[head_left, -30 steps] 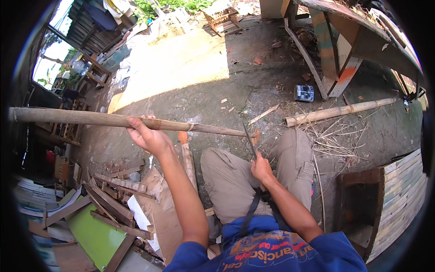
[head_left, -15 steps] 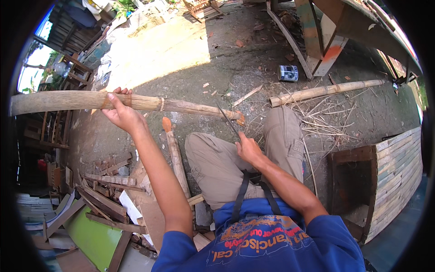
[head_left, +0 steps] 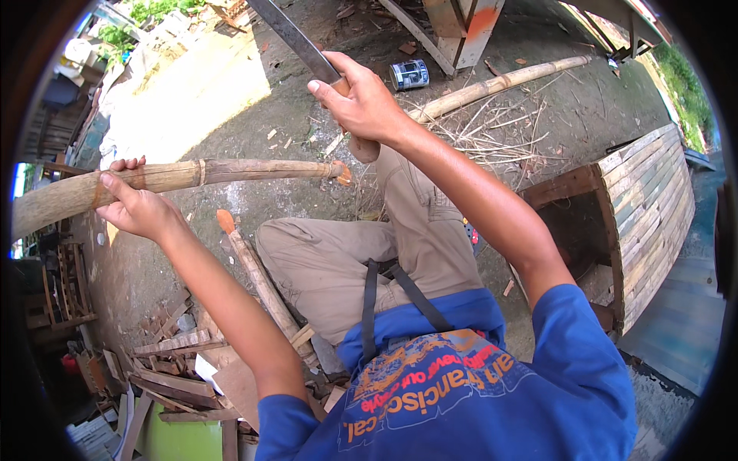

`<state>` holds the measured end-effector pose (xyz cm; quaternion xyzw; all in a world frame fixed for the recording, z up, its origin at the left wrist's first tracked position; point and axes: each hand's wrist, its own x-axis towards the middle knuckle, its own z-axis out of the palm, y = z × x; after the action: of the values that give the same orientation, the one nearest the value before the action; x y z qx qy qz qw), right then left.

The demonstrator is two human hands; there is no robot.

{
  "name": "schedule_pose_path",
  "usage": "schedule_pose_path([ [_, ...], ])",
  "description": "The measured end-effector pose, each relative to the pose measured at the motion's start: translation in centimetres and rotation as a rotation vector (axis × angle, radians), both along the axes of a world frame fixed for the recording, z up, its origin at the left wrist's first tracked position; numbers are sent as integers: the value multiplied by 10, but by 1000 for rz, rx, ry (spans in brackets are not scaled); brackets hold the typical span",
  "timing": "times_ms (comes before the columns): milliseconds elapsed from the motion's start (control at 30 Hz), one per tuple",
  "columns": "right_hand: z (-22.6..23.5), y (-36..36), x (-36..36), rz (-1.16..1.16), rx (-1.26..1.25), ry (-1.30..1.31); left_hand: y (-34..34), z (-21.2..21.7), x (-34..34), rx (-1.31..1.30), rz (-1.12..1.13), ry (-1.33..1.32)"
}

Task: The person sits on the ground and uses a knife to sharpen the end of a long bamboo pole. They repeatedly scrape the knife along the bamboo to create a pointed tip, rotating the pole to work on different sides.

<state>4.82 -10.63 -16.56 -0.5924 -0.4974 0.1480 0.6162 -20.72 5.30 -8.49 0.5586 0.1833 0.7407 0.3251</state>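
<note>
A long bamboo pole [head_left: 265, 170] reaches across from the left rim, its narrow end cut orange-brown. My left hand [head_left: 138, 203] grips its thicker part from below, fingertips showing over the top. Raised above my right knee, my right hand [head_left: 365, 104] holds a machete [head_left: 296, 38] by its wooden handle. The dark blade slants up to the left and runs out of the top edge. Blade and pole are apart. A second bamboo piece [head_left: 257, 269] with an orange tip lies beside my left knee.
Another bamboo pole [head_left: 500, 84] lies on the ground beyond my right knee, near thin sticks [head_left: 492, 131] and a paint can [head_left: 410, 74]. A slatted wooden box [head_left: 642, 219] stands at right. Scrap wood [head_left: 177, 384] is heaped at lower left. A wooden bench [head_left: 461, 34] stands at the far side.
My right hand has lifted the machete from beside the pole's narrow end to high above it. The whole view has shifted, and my left hand still grips the pole.
</note>
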Motion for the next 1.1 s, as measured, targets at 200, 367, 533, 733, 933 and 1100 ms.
schedule_pose_path([
  [200,-26,-10,-42,-82,-160,122,7,0,0,-13,56,-24],
  [367,-154,-42,-106,-133,-215,-138,1,-1,0,-16,69,-28],
  [533,-168,-86,-174,-19,-517,373,-2,-4,-3,4,54,-28],
  [733,-161,-89,-169,11,-304,-39,-3,-7,-14,32,61,-27],
  [933,-149,-67,-103,96,-144,15,1,-6,-13,-1,82,-29],
  [1100,-81,-54,-32,107,-247,31,-1,-3,-17,-32,24,-58],
])
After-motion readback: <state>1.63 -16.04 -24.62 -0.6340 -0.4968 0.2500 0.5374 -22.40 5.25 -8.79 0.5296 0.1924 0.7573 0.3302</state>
